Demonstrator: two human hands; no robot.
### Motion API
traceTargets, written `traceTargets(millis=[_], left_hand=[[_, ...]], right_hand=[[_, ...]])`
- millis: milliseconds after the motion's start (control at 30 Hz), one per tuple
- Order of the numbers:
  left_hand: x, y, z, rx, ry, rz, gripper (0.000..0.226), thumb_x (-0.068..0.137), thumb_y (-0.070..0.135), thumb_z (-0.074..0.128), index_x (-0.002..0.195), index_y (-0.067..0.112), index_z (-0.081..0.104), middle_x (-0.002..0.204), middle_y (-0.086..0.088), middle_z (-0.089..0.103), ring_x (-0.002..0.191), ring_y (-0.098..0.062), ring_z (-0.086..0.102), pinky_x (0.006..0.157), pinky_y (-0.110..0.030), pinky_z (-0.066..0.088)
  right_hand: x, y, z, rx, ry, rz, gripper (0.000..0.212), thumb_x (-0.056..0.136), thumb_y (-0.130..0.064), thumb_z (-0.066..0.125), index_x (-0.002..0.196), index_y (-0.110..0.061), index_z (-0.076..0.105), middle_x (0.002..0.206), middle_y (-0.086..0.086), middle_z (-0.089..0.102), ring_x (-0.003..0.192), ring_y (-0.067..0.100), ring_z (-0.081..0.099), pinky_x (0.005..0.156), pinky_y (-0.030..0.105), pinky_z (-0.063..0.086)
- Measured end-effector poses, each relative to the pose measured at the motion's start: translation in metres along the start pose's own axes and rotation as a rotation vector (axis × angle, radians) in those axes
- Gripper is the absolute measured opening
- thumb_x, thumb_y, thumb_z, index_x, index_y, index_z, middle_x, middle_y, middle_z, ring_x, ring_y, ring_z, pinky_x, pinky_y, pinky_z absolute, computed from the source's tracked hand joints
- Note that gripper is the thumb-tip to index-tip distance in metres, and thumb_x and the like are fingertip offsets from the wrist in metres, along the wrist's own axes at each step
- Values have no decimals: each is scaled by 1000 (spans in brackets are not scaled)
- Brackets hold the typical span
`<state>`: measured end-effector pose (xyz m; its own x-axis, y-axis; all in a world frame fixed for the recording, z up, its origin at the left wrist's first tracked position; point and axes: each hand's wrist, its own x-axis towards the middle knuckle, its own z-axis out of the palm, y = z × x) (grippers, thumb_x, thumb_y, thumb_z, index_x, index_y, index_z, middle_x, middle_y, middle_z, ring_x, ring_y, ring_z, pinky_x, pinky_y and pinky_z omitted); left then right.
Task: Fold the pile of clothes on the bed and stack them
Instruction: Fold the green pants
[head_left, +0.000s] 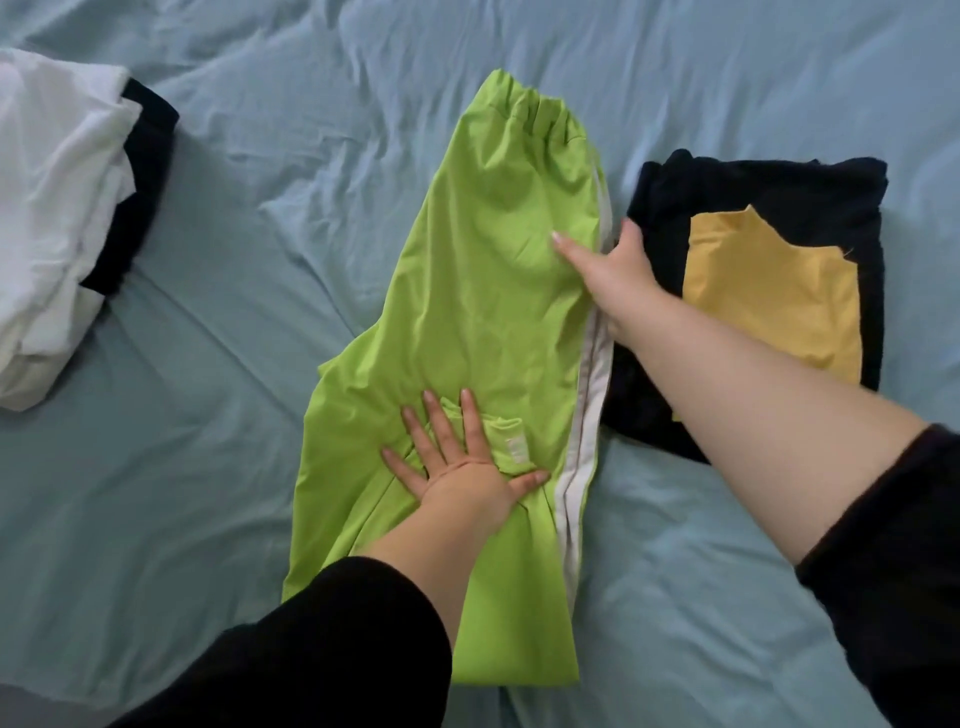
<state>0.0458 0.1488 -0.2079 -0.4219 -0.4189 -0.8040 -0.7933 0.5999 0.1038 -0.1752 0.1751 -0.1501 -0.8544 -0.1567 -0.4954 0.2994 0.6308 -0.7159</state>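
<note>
While two hands (460, 470) (621, 278) touch one green garment (483, 270), two piles (57, 208) (753, 192) flank it.

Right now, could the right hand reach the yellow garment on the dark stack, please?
Probably yes: the right hand lies at the green trousers' striped edge, by the dark stack, and the yellow garment sits uncovered beside it.

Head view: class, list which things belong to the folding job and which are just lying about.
Job: lime-green trousers with white side stripes, touched by left hand and right hand; folded navy garment under yellow cloth; crumpled white-and-black clothes pile.
Lying about: only the wrinkled light-blue bedsheet, the work surface.
</note>
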Motion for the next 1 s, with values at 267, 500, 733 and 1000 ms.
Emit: traceTargets(millis=[267,500,733,1000], left_hand=[[4,-3,11,21,91,16,128,44,100,14,118,27,-60,127,-15,-64,115,-38,-60,83,-69,-38],[-2,-5,0,33,41,63,129,46,102,20,113,28,-62,120,-13,-68,107,-35,-64,80,-67,-39],[-51,-52,-44,-259,120,430,106,65,92,6,153,35,3,161,2,-8,148,-19,-13,117,-52,-5],[-71,-144,-51,-1818,-438,-145,100,75,89,14,140,19,44,136,-6,58,116,-32,60,96,-47,46]], right_hand=[[27,-36,2,305,-125,198,53,76,-26,80,119,-6,57,89,1,66,70,10,65,45,19,49],[-23,-44,-9,240,-210,-101,10,88,-17,66,93,-25,63,88,-8,70,73,1,69,62,16,54],[-112,-28,-29,-207,-35,-592,29,89,-28,65,95,1,66,98,16,65,95,29,63,88,49,48],[-183,96,-20,-965,-315,-879,52,90,-33,48,143,-30,44,143,4,48,135,23,41,111,49,20]])
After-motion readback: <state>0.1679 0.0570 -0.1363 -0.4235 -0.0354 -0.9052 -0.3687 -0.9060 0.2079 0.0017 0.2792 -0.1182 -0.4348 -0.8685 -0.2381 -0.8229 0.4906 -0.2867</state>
